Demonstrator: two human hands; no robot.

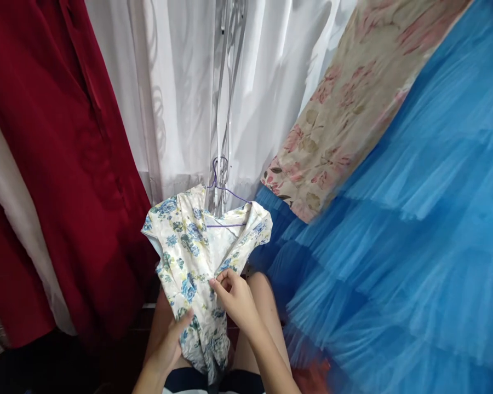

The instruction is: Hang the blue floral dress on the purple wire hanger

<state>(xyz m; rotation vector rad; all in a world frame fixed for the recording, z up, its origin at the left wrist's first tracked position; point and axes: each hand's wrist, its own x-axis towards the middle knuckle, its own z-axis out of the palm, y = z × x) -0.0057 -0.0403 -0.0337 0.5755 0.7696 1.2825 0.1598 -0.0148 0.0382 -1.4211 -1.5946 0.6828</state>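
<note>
A white floral dress (188, 244) with blue roses and cap sleeves hangs from a thin purple hanger (214, 176), its lower part draped down over my lap. At the bottom of its V-neck, my right hand (235, 294) pinches the fabric between thumb and fingers. Lower down on the left side, my left hand (173, 335) lies against the dress with the thumb on top of the cloth. Its other fingers are hidden behind the fabric.
A metal stand (222, 104) runs down in front of white curtains (181, 109). Dark red fabric (86, 180) hangs at left. On the right hang a beige floral garment (332, 131) and a wide blue tulle dress (414, 241), close to my right arm.
</note>
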